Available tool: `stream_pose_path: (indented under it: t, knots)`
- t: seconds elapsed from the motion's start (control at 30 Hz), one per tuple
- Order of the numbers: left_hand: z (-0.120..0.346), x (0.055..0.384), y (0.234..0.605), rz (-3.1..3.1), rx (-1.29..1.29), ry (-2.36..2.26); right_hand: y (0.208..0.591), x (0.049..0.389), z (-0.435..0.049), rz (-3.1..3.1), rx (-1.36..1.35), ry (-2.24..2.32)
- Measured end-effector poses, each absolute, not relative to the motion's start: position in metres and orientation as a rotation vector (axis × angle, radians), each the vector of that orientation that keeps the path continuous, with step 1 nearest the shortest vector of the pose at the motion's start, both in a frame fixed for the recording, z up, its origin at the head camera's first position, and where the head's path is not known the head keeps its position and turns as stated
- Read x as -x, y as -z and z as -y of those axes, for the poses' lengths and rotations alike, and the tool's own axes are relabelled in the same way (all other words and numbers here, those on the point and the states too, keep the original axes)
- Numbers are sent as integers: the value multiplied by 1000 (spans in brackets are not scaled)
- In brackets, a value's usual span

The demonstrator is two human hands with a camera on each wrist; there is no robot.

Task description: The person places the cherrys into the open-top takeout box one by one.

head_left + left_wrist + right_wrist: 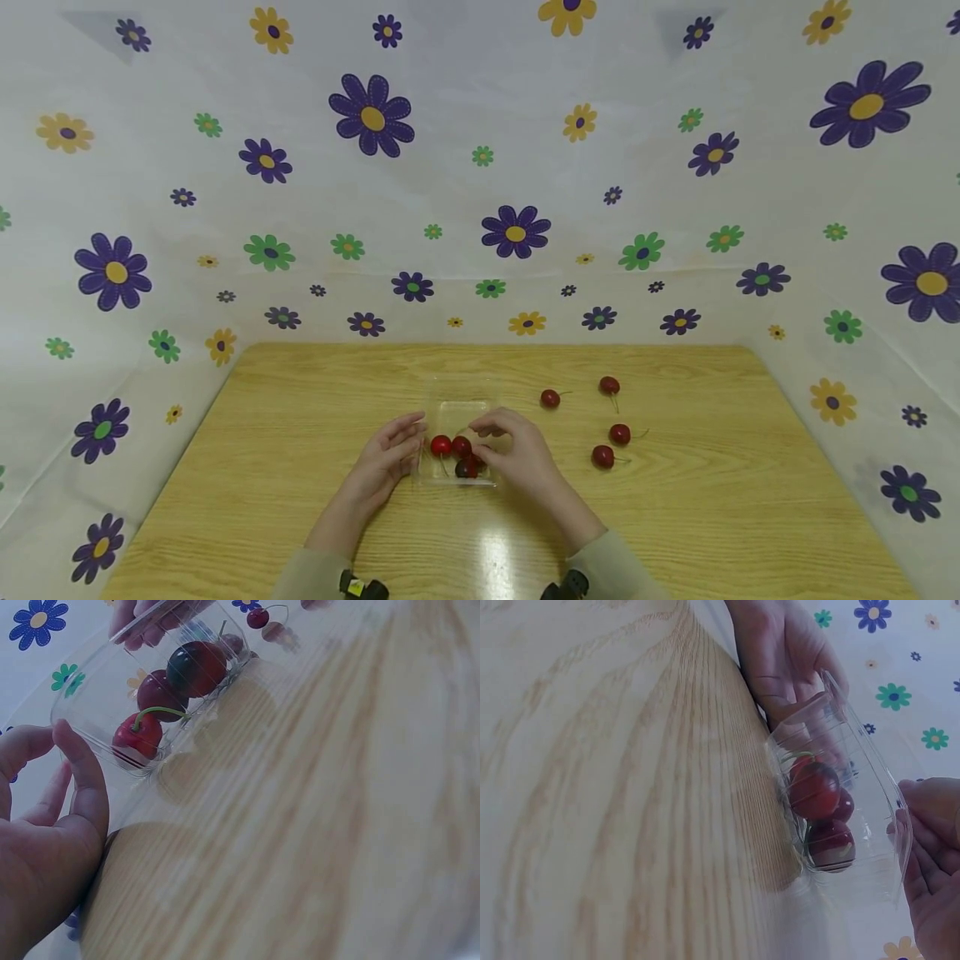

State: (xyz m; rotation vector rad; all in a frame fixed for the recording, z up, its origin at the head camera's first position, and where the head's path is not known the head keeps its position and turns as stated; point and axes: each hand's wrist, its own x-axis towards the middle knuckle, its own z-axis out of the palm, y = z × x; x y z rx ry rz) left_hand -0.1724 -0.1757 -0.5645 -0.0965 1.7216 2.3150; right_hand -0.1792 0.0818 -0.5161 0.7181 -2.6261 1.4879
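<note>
Fingers point(406, 420) loosely bent, left hand point(384, 460) and right hand point(521, 448) touch the container point(453, 482).

No readable text, labels or numbers.

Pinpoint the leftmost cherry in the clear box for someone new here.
In the head view, start at the wooden table and find the clear box beside the left hand. The cherry sits inside, nearest that hand. It's a brighter red than the darker cherries beside it.
</note>
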Motion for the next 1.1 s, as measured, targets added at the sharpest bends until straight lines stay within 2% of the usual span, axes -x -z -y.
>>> stream_pose_path:
  t: [1.1]
  knots:
    - [176, 172, 563, -1728, 93, -2299, 523, 189, -143, 2369, -479, -1507]
